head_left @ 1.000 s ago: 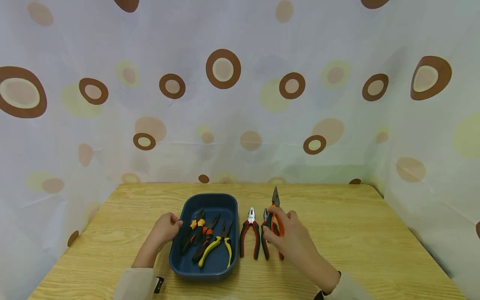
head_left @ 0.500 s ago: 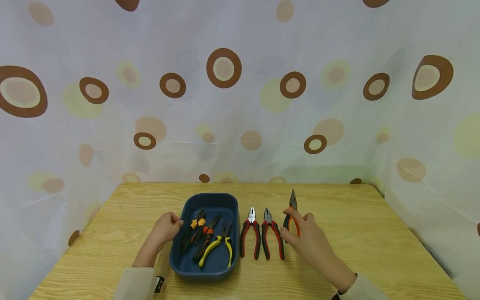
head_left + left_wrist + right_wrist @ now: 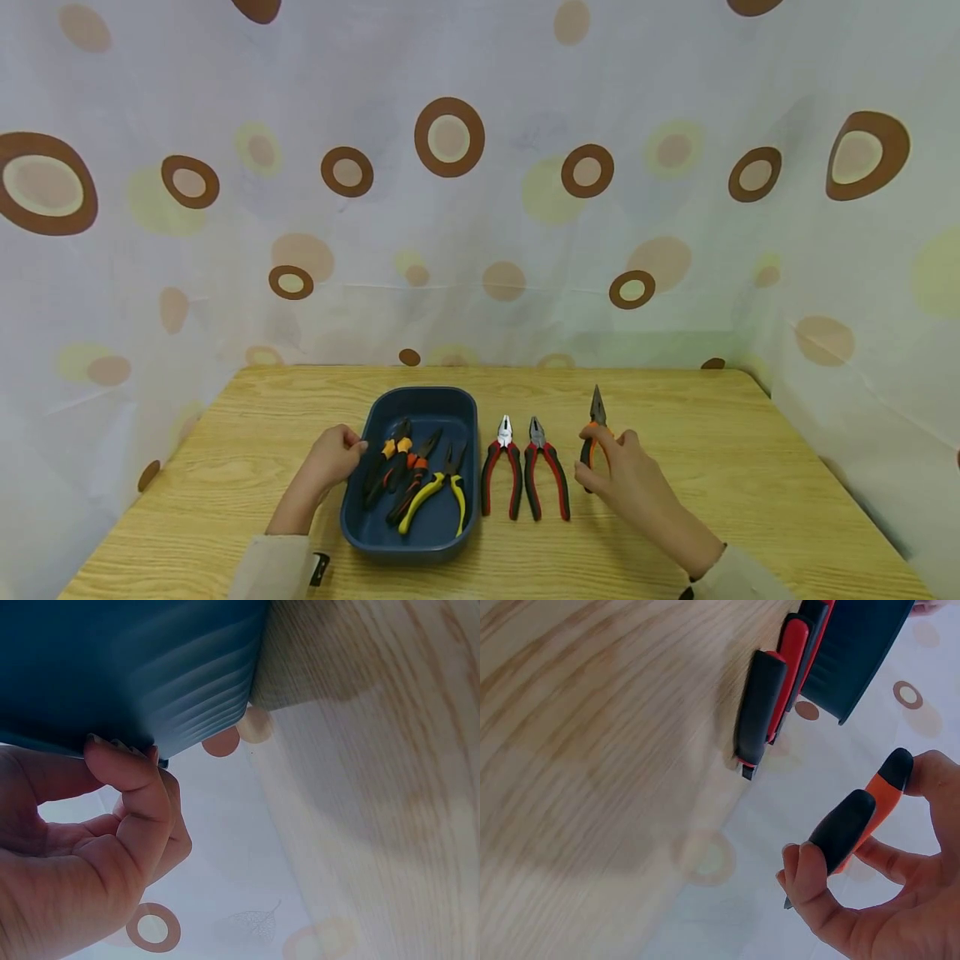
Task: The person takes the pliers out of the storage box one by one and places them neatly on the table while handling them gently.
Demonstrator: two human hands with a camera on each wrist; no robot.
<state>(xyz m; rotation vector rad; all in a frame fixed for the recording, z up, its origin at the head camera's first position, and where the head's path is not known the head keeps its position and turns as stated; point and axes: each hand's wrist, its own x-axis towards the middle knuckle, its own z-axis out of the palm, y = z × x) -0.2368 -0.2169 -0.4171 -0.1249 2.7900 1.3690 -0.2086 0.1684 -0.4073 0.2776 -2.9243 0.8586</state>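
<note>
a person's two hands work over a light wood-grain bench (image 3: 690, 450), seen from head height. the right hand (image 3: 630, 483), thumb and fingers curled, pinches a pair of long-nose pliers (image 3: 847, 829) by its black-and-orange handles; the pliers are held above the bench, on the right of the other tools, dark nose pointing away from the person. the left hand (image 3: 334, 457) pinches the left rim of a deep navy-blue tray (image 3: 411, 552) with rounded corners. inside the tray, from left to right, lie pliers with yellow-orange and black handles (image 3: 388, 450), pliers with red-orange and black handles (image 3: 419, 464), and yellow-handled long-nose pliers (image 3: 448, 472), their handles spread. just right of the tray, two combination pliers with red-and-black handles lie side by side on the bench, handles apart and toward the person: one with a bright silver head (image 3: 505, 435), then one with a darker grey head (image 3: 537, 437). behind, a pale curtain (image 3: 480, 217) bears brown, tan and yellow-green circles. both wrists wear light sleeves (image 3: 272, 568).
</note>
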